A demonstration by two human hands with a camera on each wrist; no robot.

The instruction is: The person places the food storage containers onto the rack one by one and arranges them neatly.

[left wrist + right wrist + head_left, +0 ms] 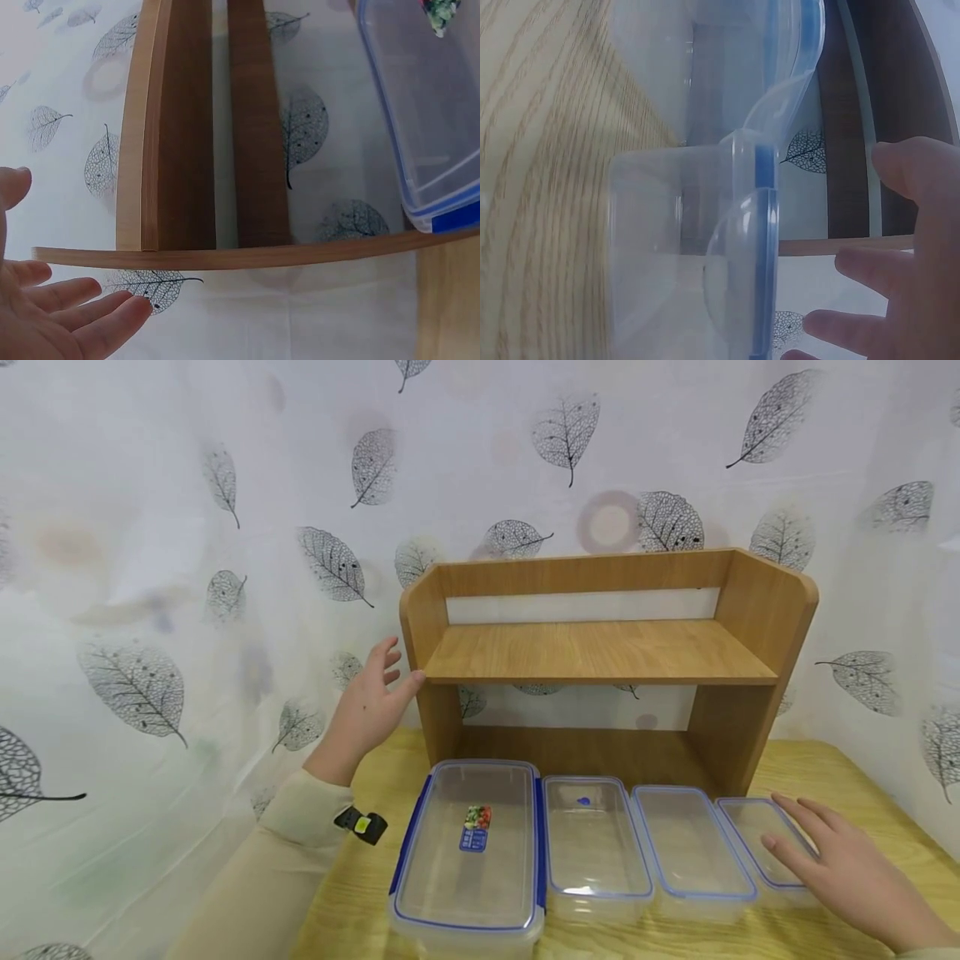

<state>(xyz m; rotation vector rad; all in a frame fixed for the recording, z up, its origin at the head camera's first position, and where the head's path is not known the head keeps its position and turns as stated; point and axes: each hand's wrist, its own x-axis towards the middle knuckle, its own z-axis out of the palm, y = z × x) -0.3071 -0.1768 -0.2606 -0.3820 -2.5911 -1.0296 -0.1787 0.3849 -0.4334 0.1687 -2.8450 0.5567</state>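
Note:
My left hand [372, 700] is raised at the left side panel of a wooden desktop shelf [607, 652], fingers extended and nothing held. In the left wrist view its fingers [105, 322] lie beside the panel edge; whether they touch it I cannot tell. On the right, my right hand [847, 860] hovers with spread fingers over the smallest clear plastic container [761, 835]. A row of lidded containers stands before the shelf: a large one [480, 885] with dark blue clips and a label, a middle one [596, 835], and a narrower one [693, 843].
The shelf has an upper board [600, 652] and an open lower compartment. It stands on a light wood-grain table [352, 877], against a white curtain [247, 510] with a leaf pattern. A black band [362, 824] is on the left wrist.

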